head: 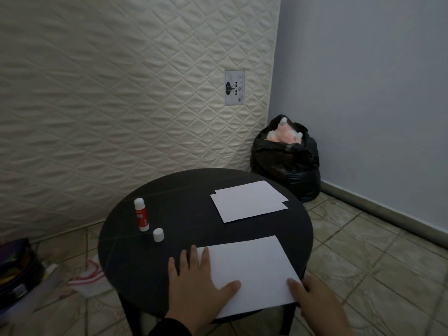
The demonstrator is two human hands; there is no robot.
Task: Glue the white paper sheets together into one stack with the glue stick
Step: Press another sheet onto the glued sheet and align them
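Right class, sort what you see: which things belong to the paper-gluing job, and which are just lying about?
Belong to the job:
glue stick
its cap
near sheet under both hands
far sheets
round table

Just lying about:
black bag
mattress
striped cloth

One round dark surface [194,190] carries two groups of white paper: a single near sheet [252,270] and a far pile [247,202] showing at least two sheets. One glue stick [141,215] and one loose cap [158,235] stand left. Two hands, left [196,287] and right [317,304], rest on the near sheet.
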